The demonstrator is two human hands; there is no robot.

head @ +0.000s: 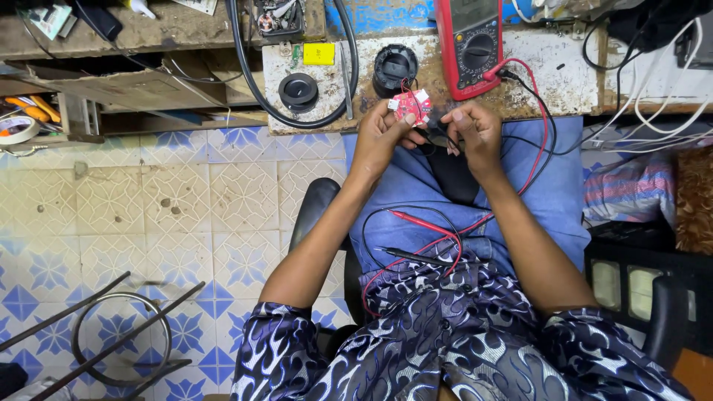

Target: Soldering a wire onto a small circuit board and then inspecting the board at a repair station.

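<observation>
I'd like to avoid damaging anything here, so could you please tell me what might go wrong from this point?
The small red circuit board sits only in the fingertips of the left hand, past the bench edge and above the lap; a loose grip could drop it. The red and black probes lie loose on the lap, so they may slide off. Their leads loop by the right hand and could tug the red multimeter.

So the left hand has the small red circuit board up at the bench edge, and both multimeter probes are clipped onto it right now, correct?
Not quite. The left hand does hold the red circuit board at the bench edge, but the head view shows the red probe and the black probe lying loose on the person's lap, not on the board.
</observation>
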